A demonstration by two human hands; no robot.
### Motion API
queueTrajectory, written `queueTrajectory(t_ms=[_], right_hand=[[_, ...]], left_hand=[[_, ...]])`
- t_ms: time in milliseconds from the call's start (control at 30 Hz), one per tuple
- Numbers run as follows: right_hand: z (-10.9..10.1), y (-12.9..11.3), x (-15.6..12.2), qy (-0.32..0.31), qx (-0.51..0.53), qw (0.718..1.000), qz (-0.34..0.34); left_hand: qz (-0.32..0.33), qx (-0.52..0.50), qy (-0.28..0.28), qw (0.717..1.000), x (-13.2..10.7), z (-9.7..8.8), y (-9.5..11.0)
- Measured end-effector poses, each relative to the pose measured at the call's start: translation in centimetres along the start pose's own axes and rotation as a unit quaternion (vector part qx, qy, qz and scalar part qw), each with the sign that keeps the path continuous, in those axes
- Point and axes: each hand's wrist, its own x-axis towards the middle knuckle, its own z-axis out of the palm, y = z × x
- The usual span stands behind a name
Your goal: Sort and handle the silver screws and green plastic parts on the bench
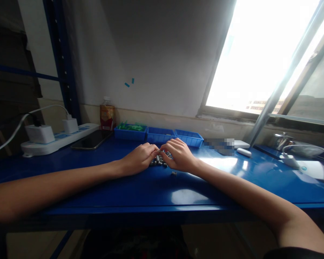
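Observation:
My left hand [139,158] and my right hand [179,154] meet fingertip to fingertip above a small pile of metal parts [158,160] on the blue table. Both hands are closed in a pinch, and whatever sits between the fingers is too small to make out. The pile looks like short silvery and dark cylindrical pieces, partly hidden by my fingers. One loose metal piece [174,173] lies apart from the pile, just below my right hand. Behind the hands stand blue trays: a left tray [130,135] with green pieces, a middle tray [158,137] and a right tray [192,141].
On the left are a white power strip [35,149] with chargers, a dark phone [90,141] and a drink bottle [107,114]. A white case [243,152], a white plugged device [311,169] and a metal lidded pot [280,140] stand to the right. The table's front edge [124,208] runs nearest me.

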Motion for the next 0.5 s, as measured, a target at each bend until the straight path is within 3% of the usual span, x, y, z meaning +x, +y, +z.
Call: queueTrajectory(t_ms=[200, 333, 500], right_hand=[[-0.1, 0.1, 0.0, 0.009, 0.006, 1.000, 0.015], [-0.1, 0.1, 0.0, 0.012, 0.010, 1.000, 0.019], [0.0, 0.1, 0.0, 0.006, 0.012, 1.000, 0.022]], left_hand=[[-0.019, 0.053, 0.036, 0.998, -0.1, -0.2, 0.0], [0.010, 0.104, 0.077, 0.992, -0.1, -0.3, -0.7], [0.041, 0.119, 0.082, 0.989, -0.1, -0.5, -0.9]])
